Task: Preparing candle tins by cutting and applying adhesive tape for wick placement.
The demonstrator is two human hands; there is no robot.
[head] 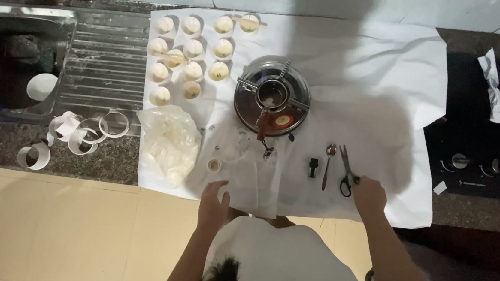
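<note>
My right hand (pixel 368 195) rests at the handles of a pair of scissors (pixel 346 169) lying on a white paper sheet (pixel 377 67); whether the fingers grip them I cannot tell. My left hand (pixel 214 203) hovers open over the sheet's front edge, near a small round white piece (pixel 214 165). A spoon (pixel 327 163) and a small dark cap-like item (pixel 313 167) lie just left of the scissors. A round metal burner (pixel 272 96) stands mid-sheet.
Several small pale cups (pixel 193 48) sit in rows at the sheet's back left, a crumpled clear plastic bag (pixel 168 139) in front of them. White ring strips (pixel 82 132) lie by the steel sink (pixel 19 60). A black stove (pixel 492 125) is at right.
</note>
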